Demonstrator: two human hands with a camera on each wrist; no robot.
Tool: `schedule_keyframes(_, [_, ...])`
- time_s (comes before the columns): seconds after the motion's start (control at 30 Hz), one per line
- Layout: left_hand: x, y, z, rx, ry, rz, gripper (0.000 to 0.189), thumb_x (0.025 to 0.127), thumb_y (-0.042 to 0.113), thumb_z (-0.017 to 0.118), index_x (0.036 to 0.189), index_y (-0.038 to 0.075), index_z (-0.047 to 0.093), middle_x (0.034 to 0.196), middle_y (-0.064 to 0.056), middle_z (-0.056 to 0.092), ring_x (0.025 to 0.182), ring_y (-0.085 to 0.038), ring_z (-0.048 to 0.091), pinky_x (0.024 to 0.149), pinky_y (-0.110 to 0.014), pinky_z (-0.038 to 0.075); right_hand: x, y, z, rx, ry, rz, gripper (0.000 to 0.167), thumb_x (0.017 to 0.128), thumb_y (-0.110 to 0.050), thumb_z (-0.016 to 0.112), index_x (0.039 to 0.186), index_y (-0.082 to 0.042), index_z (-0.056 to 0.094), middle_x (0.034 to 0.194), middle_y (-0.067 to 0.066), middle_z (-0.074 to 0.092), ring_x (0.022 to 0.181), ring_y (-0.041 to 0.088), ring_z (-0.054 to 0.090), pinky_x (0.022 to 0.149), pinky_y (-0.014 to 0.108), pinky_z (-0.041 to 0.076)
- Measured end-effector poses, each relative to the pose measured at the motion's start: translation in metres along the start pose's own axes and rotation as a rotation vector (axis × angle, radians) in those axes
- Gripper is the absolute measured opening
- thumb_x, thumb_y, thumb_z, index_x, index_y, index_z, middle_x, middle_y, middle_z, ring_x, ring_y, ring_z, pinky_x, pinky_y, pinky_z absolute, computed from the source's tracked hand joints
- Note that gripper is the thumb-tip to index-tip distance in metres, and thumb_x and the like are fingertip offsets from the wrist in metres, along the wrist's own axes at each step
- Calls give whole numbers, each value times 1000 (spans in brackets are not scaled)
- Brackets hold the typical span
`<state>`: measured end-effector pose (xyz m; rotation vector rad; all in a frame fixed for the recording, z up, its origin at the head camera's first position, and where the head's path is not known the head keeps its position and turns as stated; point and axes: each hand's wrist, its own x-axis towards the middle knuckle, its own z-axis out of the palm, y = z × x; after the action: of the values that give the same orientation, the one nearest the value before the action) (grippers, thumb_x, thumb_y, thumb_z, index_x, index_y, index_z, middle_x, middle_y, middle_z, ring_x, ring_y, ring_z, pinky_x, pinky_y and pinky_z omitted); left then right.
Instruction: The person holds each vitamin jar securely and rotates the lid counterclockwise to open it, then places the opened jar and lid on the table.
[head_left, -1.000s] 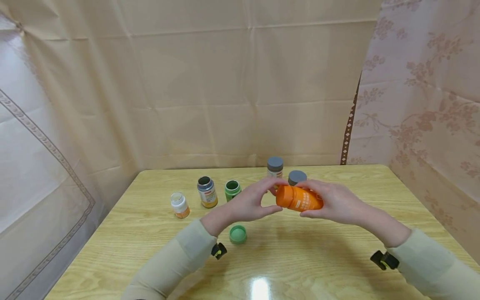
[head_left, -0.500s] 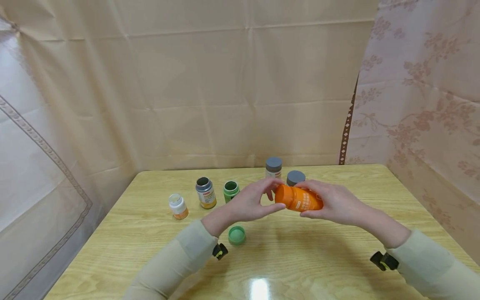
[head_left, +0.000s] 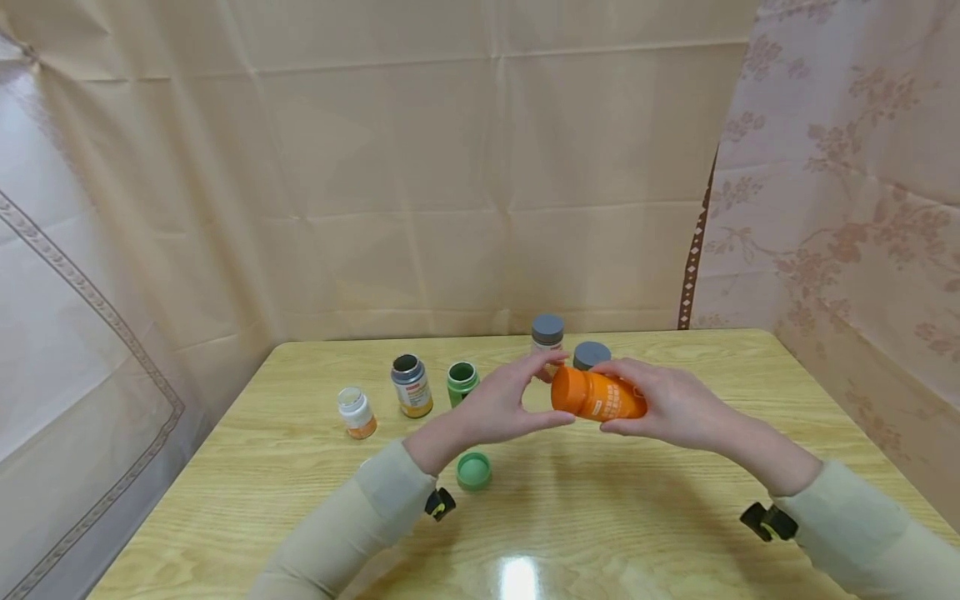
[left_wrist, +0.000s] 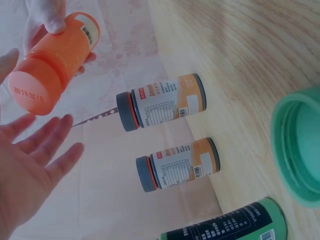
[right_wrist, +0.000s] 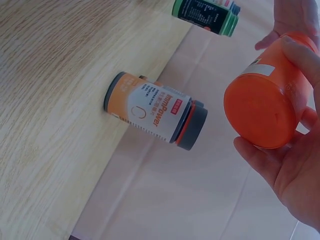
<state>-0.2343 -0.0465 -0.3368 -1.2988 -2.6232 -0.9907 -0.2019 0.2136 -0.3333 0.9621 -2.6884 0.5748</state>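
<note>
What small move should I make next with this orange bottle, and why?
Probably pinch the orange cap with your left hand and try a twist: the cap is on, that hand is open beside it, and your right hand holds the bottle.

Table [head_left: 637, 517] wood-grained, smooth, glossy. Orange bottle [head_left: 603, 395] above it: smooth plastic, faint sheen; green cap [head_left: 474, 472] on the table: smooth plastic too. Curtain [head_left: 390, 183] behind the table looks creased, mostly matt cloth.
</note>
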Motion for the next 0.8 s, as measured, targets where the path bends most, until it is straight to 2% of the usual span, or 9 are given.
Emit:
schedule_keyframes(0.07, [-1, -1, 0, 12, 10, 57, 72, 86, 40, 74, 144, 15, 41, 133, 3, 53, 112, -11, 54, 96, -32, 45, 0, 0, 0, -1, 4, -3, 63, 77, -39, 82, 128, -14, 56, 106, -1, 63, 81, 12, 58, 68, 33, 51])
schedule_keyframes(0.2, [0, -2, 0, 19, 19, 183, 65, 85, 24, 77, 140, 11, 44, 134, 0, 51, 115, -11, 53, 98, -24, 42, 0, 0, 0, 0, 7, -6, 62, 76, -36, 83, 128, -14, 56, 106, -2, 63, 81, 12, 58, 67, 33, 51])
schedule_keyframes(0.3, [1, -3, 0, 20, 17, 234, 61, 85, 15, 77, 137, 10, 46, 131, -1, 51, 113, -10, 53, 97, -20, 41, 0, 0, 0, 2, 6, -5, 62, 76, -36, 84, 127, -14, 56, 106, -2, 63, 81, 12, 58, 68, 33, 51])
schedule_keyframes(0.37, [2, -3, 0, 21, 17, 245, 60, 84, 13, 77, 136, 11, 46, 129, -1, 52, 111, -9, 53, 96, -19, 41, 0, 0, 1, 3, 5, -3, 62, 76, -36, 83, 128, -15, 56, 106, -3, 63, 82, 13, 58, 68, 33, 51])
schedule_keyframes(0.47, [2, -3, 0, 21, 18, 238, 59, 85, 15, 77, 135, 11, 46, 127, 0, 53, 107, -8, 52, 94, -19, 42, 0, 0, 1, 4, 3, -1, 62, 77, -37, 83, 128, -15, 56, 106, -2, 63, 82, 13, 59, 68, 34, 51])
schedule_keyframes(0.53, [2, -3, 1, 15, 14, 212, 58, 86, 18, 76, 135, 12, 46, 123, 2, 54, 103, -8, 53, 92, -18, 43, 0, 0, 1, 0, 5, -2, 62, 76, -36, 83, 128, -15, 56, 107, -2, 63, 82, 13, 59, 68, 34, 51])
schedule_keyframes(0.8, [1, -2, 0, -73, -3, 39, 51, 90, 36, 70, 131, 13, 50, 110, 7, 59, 90, -8, 57, 75, -22, 51, 0, 1, 0, -7, 2, -6, 62, 78, -41, 81, 128, -14, 56, 107, 0, 63, 81, 12, 58, 67, 33, 51])
